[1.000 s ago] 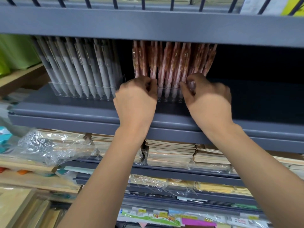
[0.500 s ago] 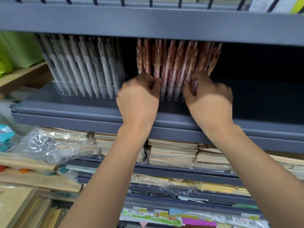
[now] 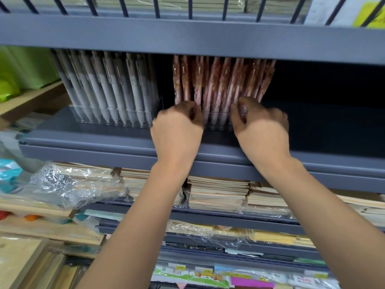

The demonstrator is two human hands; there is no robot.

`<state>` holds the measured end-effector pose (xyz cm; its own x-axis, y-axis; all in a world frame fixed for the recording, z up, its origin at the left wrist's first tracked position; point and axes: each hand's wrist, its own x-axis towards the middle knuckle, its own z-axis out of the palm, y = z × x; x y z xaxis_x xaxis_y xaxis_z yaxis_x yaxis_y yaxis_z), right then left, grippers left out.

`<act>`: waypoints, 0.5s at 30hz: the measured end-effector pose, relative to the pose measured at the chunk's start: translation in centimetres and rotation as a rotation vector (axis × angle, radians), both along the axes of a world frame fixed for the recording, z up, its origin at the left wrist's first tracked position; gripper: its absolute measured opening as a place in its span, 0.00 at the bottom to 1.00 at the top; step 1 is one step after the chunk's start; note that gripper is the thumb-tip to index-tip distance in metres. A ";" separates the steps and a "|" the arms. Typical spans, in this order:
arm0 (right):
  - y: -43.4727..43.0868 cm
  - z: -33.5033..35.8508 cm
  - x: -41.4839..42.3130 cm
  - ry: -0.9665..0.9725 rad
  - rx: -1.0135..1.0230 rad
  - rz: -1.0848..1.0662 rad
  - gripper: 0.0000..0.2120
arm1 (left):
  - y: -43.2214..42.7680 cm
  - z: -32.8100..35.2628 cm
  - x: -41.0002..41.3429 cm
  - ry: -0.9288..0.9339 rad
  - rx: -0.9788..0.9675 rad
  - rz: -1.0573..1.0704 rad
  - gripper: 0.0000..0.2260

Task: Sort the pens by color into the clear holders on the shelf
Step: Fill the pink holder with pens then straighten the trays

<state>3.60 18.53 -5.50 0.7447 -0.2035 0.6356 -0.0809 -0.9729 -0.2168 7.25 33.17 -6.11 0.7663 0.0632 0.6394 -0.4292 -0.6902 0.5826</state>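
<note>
- Landmark: the clear holder (image 3: 216,122) on the grey shelf (image 3: 104,140). It holds the pink pens (image 3: 218,84), tips down, tops fanned unevenly.
- Left hand (image 3: 177,130) is at the holder's left end, fingers curled in and thumb pinching the outer pens.
- Right hand (image 3: 262,130) is at the holder's right end, fingers curled round the last pens. Can't tell if either hand also catches the holder wall.
- Grey pens (image 3: 108,86) stand in a second clear tray (image 3: 112,119) just left of the holder. No colour mix visible.
- Risk: squeezing a fanned row from both ends could pop pens out of their slots or tip them behind the holder.
- Risk: the holder looks light. A pull could slide it off the shelf front onto the notebook stacks (image 3: 218,192) below the holder.
- Text: no brand legible on the pens. The price tags (image 3: 208,270) far below the holder and the yellow note (image 3: 368,15) above and right of it are too blurred to read.
</note>
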 end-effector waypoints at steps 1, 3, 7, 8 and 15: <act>0.0 0.1 0.0 0.006 0.010 0.005 0.17 | 0.0 0.0 0.0 -0.002 -0.006 -0.009 0.13; 0.1 0.4 -0.1 0.023 0.067 0.028 0.17 | 0.0 -0.1 0.1 -0.001 -0.017 -0.019 0.12; 0.0 0.7 -0.2 0.057 0.143 0.049 0.16 | 0.0 -0.2 0.2 0.012 -0.044 -0.014 0.11; 0.0 0.8 -0.2 0.054 0.149 0.044 0.16 | 0.1 -0.2 0.2 0.014 -0.047 -0.013 0.11; 0.5 0.6 0.0 -0.012 0.213 0.018 0.15 | 0.0 -0.3 0.2 0.003 -0.082 0.006 0.10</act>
